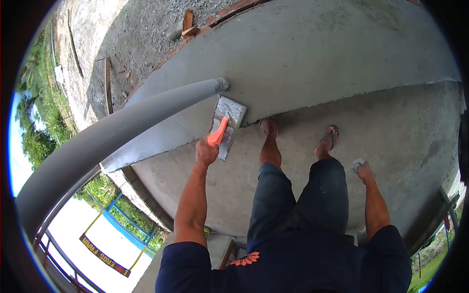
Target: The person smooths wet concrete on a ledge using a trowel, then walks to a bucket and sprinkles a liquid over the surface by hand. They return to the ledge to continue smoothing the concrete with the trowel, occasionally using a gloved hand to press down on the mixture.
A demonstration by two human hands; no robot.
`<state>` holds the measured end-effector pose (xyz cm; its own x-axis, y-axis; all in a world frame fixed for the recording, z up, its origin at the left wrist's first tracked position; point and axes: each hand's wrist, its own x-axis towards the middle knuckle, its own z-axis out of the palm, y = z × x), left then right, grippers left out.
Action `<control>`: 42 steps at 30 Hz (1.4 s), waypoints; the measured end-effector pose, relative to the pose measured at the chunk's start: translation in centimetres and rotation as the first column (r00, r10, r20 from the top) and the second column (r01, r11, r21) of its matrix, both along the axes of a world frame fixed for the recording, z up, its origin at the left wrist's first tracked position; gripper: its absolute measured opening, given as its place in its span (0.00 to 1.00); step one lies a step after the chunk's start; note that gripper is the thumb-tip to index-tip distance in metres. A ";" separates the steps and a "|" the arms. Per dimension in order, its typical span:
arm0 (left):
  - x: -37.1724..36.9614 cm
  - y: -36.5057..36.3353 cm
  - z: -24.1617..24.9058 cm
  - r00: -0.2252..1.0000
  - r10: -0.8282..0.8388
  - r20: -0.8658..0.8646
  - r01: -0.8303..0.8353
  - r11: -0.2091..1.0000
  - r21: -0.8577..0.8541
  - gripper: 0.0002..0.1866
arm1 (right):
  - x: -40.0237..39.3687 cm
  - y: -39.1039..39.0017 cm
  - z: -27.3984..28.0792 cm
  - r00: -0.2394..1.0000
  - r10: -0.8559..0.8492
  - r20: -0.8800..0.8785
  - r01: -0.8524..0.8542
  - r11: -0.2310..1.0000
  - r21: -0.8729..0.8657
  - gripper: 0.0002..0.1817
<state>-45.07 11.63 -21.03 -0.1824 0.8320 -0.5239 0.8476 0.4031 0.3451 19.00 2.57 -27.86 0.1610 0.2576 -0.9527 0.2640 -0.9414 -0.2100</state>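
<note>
My left hand [206, 152] is wrapped round the orange handle of a flat rectangular trowel [236, 111], whose face is smeared with grey cement. The trowel is beside the foot of a round grey column [141, 111], near the edge of the smooth, wet-looking grey layer [293, 53]. Off to the right, my right hand [364, 172] is closed on a small greyish, cement-stained lump [358, 164], which may be a sponge or rag. It hangs over the rougher concrete floor [303, 190].
My sandalled feet [328, 140] stand on the rough floor just below the layer's edge. Wooden form boards [224, 17] border the layer, with gravel [141, 34] beyond. A hanging sign [104, 256] and railings [63, 259] are at the lower left.
</note>
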 end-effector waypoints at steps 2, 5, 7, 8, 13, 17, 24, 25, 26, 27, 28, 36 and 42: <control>5.6 -0.3 1.5 0.992 0.077 0.097 -0.073 0.996 -0.042 0.07 | 3.6 -1.5 -0.7 0.997 0.082 0.006 -0.082 0.997 0.006 0.10; 13.0 1.3 3.6 0.998 -0.058 0.030 0.058 0.998 0.005 0.07 | 9.1 -2.0 -0.3 0.997 0.071 0.021 -0.072 0.996 0.053 0.11; 17.2 3.0 5.1 0.997 0.021 0.070 -0.028 0.996 0.087 0.06 | 12.1 -1.7 1.2 0.996 0.047 0.077 -0.052 0.997 0.065 0.11; 17.7 3.9 4.3 0.993 0.065 0.103 -0.090 0.960 0.266 0.06 | 13.4 -1.3 2.3 0.991 0.044 0.128 -0.053 0.996 0.067 0.11; 15.8 11.8 3.7 0.943 0.316 -0.101 -0.285 0.928 0.239 0.10 | 24.1 -6.6 -3.8 0.952 0.106 0.286 -0.139 0.985 0.100 0.09; 14.6 13.8 0.9 0.891 0.448 -0.069 -0.443 0.893 0.084 0.14 | 20.2 -5.2 0.8 0.992 -0.051 0.114 0.037 0.992 0.123 0.09; 27.7 14.5 2.4 0.958 0.235 0.166 -0.234 0.972 -0.022 0.15 | 16.8 -8.1 -0.2 0.999 -0.029 0.030 0.028 1.000 0.012 0.09; 29.1 14.3 1.9 0.967 0.157 0.202 -0.164 0.986 0.016 0.14 | 16.3 -7.6 -0.2 1.000 0.018 0.019 -0.019 0.999 0.046 0.09; 30.4 14.3 2.6 0.962 0.134 0.240 -0.137 0.991 -0.005 0.15 | 15.6 -7.7 0.4 0.998 0.067 0.014 -0.068 0.995 0.071 0.09; 30.8 14.0 2.9 0.969 0.093 0.230 -0.112 0.991 0.071 0.14 | 15.2 -7.2 1.1 0.993 0.121 0.013 -0.122 0.988 0.091 0.09; 30.8 13.8 3.0 0.975 0.056 0.215 -0.088 0.986 0.143 0.14 | 14.7 -6.0 2.2 0.999 0.034 0.016 -0.035 0.996 0.078 0.09; 20.0 18.5 -0.9 0.504 0.762 0.407 -0.853 0.513 0.095 0.22 | 12.8 -2.8 6.7 0.989 -0.114 0.094 0.113 0.993 0.014 0.09; 17.5 22.4 -2.0 0.388 0.822 0.418 -0.909 0.416 0.026 0.15 | 11.2 -2.6 5.4 0.998 -0.055 0.028 0.054 0.998 0.023 0.09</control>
